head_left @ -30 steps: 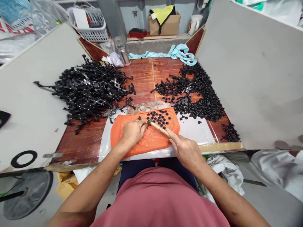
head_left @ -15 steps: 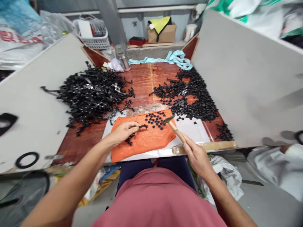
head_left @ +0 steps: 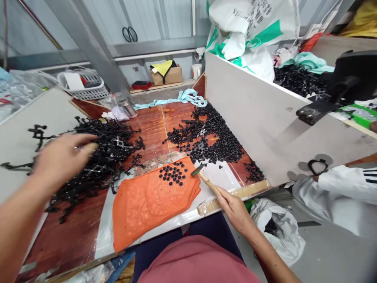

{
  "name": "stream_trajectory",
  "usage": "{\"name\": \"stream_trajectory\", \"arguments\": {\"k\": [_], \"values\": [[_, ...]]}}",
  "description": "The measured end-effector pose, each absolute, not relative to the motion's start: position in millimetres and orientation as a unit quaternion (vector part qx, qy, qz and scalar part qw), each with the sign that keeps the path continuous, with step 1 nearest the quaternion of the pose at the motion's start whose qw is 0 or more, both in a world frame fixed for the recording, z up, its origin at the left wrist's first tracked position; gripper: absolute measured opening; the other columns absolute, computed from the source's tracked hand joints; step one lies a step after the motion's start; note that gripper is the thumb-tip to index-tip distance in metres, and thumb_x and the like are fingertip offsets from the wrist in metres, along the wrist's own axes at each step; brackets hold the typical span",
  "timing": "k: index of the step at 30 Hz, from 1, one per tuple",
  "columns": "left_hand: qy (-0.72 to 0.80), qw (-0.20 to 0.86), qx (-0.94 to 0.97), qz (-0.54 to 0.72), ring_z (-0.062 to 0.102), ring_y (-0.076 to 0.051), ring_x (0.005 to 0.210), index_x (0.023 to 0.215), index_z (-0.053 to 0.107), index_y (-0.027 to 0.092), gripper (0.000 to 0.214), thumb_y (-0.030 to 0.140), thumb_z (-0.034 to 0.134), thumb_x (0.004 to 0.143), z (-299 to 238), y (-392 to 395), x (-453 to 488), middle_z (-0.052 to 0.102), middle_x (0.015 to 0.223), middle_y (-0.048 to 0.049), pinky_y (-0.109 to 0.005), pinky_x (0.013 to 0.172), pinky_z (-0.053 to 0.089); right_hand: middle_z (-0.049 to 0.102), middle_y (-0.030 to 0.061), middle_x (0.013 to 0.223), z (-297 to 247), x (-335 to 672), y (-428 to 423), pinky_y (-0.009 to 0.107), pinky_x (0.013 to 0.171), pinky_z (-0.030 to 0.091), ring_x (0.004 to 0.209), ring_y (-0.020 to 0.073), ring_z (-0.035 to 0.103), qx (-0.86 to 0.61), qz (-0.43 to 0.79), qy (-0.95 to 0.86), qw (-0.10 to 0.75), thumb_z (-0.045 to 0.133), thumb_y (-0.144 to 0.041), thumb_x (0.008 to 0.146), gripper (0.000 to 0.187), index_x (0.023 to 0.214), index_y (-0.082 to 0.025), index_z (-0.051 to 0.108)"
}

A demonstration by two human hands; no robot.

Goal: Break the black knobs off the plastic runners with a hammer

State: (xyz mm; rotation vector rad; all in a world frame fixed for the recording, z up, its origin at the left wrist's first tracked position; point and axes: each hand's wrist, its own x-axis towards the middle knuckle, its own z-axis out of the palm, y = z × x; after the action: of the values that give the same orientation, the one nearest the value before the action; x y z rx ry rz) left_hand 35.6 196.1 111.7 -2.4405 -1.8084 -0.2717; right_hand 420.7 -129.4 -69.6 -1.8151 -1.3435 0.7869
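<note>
My left hand (head_left: 63,159), blurred by motion, is over a tangled heap of black plastic strips (head_left: 114,147), thumb and forefinger apart with nothing visible between them. A black strip (head_left: 39,131) sticks up just beyond this hand; whether they touch, I cannot tell. My right hand (head_left: 235,208) is closed round the wooden handle of a small hammer-like tool (head_left: 210,182). Its dark, flat crosswise head is at the right edge of an orange cloth pad (head_left: 156,202). Several small round black pieces (head_left: 173,173) lie on the pad's far side.
A pile of small black parts (head_left: 220,141) spreads along the right divider panel (head_left: 253,114). Farther back are a light-blue cloth strip (head_left: 176,98), a steel flask (head_left: 128,108) and a grey basket (head_left: 85,88). A taped cardboard strip (head_left: 250,192) edges the table.
My left hand has left the orange pad, where it held a black strip, and moved left to the heap. The right hand still holds the tool. The view has turned right.
</note>
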Motion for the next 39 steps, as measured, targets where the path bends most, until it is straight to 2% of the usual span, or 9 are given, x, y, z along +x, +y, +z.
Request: {"name": "stream_trajectory", "arguments": {"k": [3,6,11,16,24,28,31,34,39], "values": [[-0.439,-0.086,-0.890,-0.086,0.067,-0.021,0.103,0.101,0.077,0.024,0.035,0.042,0.048,0.092,69,172,138,0.077,0.109,-0.0027,-0.031,0.097,0.050,0.075,0.0023,0.096,-69,424,-128,0.030,0.078,0.056,0.081,0.0211,0.069,-0.691,0.329,-0.519,0.381,0.041,-0.040,0.106,0.047,0.145,-0.024,0.060],[-0.275,-0.152,-0.948,-0.055,0.067,-0.020,0.105,0.101,0.078,0.027,0.029,0.032,0.050,0.094,30,164,233,0.076,0.108,-0.0057,-0.031,0.098,0.049,0.068,-0.0002,0.083,-69,425,-129,0.028,0.072,0.052,0.074,0.0189,0.063,-0.686,0.343,-0.505,0.397,0.040,-0.040,0.106,0.047,0.145,-0.025,0.060],[-0.400,-0.204,-0.892,-0.063,0.067,-0.023,0.092,0.081,0.074,0.020,0.020,0.029,0.059,0.089,-6,176,335,0.074,0.090,-0.0090,-0.033,0.087,0.049,0.047,-0.0039,0.065,-77,424,-130,0.025,0.056,0.042,0.059,0.0159,0.046,-0.674,0.377,-0.466,0.432,0.040,-0.042,0.105,0.048,0.145,-0.024,0.059],[-0.400,-0.301,-0.864,-0.056,0.052,-0.014,0.057,0.059,0.063,0.019,0.019,0.026,0.073,0.075,-24,185,364,0.057,0.055,0.0028,-0.025,0.061,0.042,0.043,-0.0038,0.066,-80,423,-131,0.024,0.052,0.037,0.058,0.0144,0.043,-0.651,0.410,-0.443,0.461,0.040,-0.046,0.106,0.048,0.143,-0.022,0.060],[-0.408,-0.452,-0.782,-0.134,0.052,-0.011,0.050,0.076,0.064,0.018,0.009,0.024,0.062,0.083,-15,187,347,0.059,0.056,0.0044,-0.021,0.052,0.038,0.042,-0.0048,0.066,-86,428,-132,0.021,0.043,0.031,0.049,0.0107,0.040,-0.621,0.477,-0.414,0.464,0.041,-0.051,0.107,0.051,0.145,-0.021,0.056],[-0.436,-0.503,-0.721,-0.189,0.038,-0.007,0.041,0.070,0.057,0.017,0.019,0.025,0.064,0.085,-13,182,346,0.047,0.047,0.0066,-0.019,0.046,0.027,0.043,-0.0051,0.066,-91,426,-131,0.021,0.042,0.031,0.047,0.0103,0.041,-0.617,0.474,-0.408,0.478,0.042,-0.053,0.106,0.052,0.144,-0.020,0.056],[-0.437,-0.555,-0.671,-0.226,0.030,-0.007,0.039,0.081,0.053,0.020,0.022,0.037,0.060,0.092,-5,172,340,0.038,0.046,0.0104,-0.019,0.045,0.026,0.044,-0.0060,0.064,-93,425,-132,0.021,0.041,0.031,0.045,0.0101,0.041,-0.617,0.469,-0.397,0.491,0.043,-0.054,0.105,0.053,0.143,-0.020,0.056],[-0.386,-0.654,-0.608,-0.230,0.028,-0.007,0.041,0.096,0.058,0.018,0.037,0.051,0.070,0.086,7,155,319,0.034,0.049,0.0119,-0.020,0.047,0.029,0.043,-0.0072,0.061,-92,426,-135,0.021,0.039,0.029,0.042,0.0091,0.037,-0.609,0.470,-0.376,0.517,0.051,-0.056,0.101,0.054,0.139,-0.019,0.059],[-0.291,-0.771,-0.527,-0.210,0.039,-0.008,0.052,0.108,0.064,0.015,0.048,0.051,0.079,0.081,15,102,260,0.046,0.058,0.0068,-0.022,0.057,0.036,0.039,-0.0104,0.055,-64,422,-124,0.020,0.037,0.026,0.038,0.0069,0.031,-0.589,0.458,-0.306,0.591,0.067,-0.051,0.091,0.045,0.121,-0.018,0.063]]}}
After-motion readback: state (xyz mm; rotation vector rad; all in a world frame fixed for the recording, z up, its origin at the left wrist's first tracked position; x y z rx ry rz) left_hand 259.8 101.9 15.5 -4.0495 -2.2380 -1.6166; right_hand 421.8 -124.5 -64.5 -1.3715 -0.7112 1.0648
